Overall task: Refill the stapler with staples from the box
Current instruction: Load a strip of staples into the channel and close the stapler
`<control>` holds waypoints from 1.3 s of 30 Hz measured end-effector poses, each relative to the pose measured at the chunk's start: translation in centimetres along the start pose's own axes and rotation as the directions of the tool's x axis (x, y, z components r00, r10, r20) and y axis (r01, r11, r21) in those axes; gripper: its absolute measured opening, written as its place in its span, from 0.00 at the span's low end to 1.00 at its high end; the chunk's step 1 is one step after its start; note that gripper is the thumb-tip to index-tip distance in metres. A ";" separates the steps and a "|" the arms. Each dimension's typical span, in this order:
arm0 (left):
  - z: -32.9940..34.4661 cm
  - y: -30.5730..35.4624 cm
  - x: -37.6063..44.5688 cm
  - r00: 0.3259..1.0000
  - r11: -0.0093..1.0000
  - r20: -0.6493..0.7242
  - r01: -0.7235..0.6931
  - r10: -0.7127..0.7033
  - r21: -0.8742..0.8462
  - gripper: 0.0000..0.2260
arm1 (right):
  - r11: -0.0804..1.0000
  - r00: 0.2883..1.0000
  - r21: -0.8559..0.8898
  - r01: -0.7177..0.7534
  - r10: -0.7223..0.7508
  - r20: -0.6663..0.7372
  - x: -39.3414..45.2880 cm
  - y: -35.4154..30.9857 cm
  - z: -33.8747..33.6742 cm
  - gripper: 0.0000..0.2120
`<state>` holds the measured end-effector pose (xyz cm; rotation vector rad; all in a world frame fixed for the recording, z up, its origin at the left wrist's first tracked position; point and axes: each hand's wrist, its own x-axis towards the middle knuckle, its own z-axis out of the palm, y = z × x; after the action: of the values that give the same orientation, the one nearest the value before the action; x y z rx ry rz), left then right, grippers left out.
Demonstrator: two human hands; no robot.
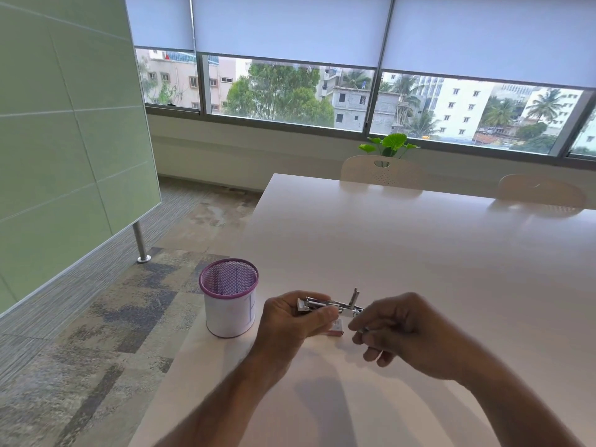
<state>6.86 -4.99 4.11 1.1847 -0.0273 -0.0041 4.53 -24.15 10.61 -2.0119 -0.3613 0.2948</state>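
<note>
Left hand (292,317) grip clamped round the stapler (325,305), held above the counter (403,253), magazine open, one metal arm upright. Right hand (396,330) just beside its rear end, fingertips pinched on a small metal piece (a staple strip? too small to tell). Staple box (335,329) lies under the two grips. Left of the grip, by the counter's left edge: mesh pen cup (229,301). Beyond, bare counter runs to two chairs (383,172).

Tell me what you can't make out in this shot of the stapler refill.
Head view only:
- Small pink staple box: mostly hidden behind the left hand; open or closed, unclear.
- Silver metal stapler: staples inside too small to see.
- Right hand: something small and shiny in its grip, too small to identify.
- Purple-rimmed mesh cup: contents unclear through the mesh.
</note>
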 end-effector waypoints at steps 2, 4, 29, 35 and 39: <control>0.0 0.0 0.0 1.000 1.000 0.002 0.002 -0.002 0.000 0.08 | 0.999 0.998 -0.012 0.034 -0.035 -0.053 -0.1 -0.2 -0.1 0.10; 0.0 -0.1 0.0 1.000 1.000 0.004 0.007 -0.007 -0.002 0.08 | 0.998 0.994 -0.023 0.060 -0.061 -0.094 -0.2 -0.3 -0.2 0.10; 0.4 -0.4 -0.3 0.993 0.997 0.094 0.072 -0.070 -0.020 0.09 | 0.869 0.776 -0.339 0.361 -0.482 -0.407 0.7 -0.8 0.1 0.12; 0.3 -0.5 -0.3 0.990 0.998 0.127 0.058 -0.056 -0.011 0.08 | 0.845 0.824 -0.466 0.263 -0.448 -0.348 1.3 -0.2 0.6 0.17; 0.3 -0.6 -0.4 0.985 0.999 0.162 0.052 -0.053 0.016 0.09 | 0.868 0.879 -0.442 0.226 -0.377 -0.292 1.7 0.5 0.8 0.17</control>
<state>6.50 -5.50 3.65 1.1938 -0.1401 -0.1474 5.90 -23.09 9.70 -2.3031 -0.5246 -0.3922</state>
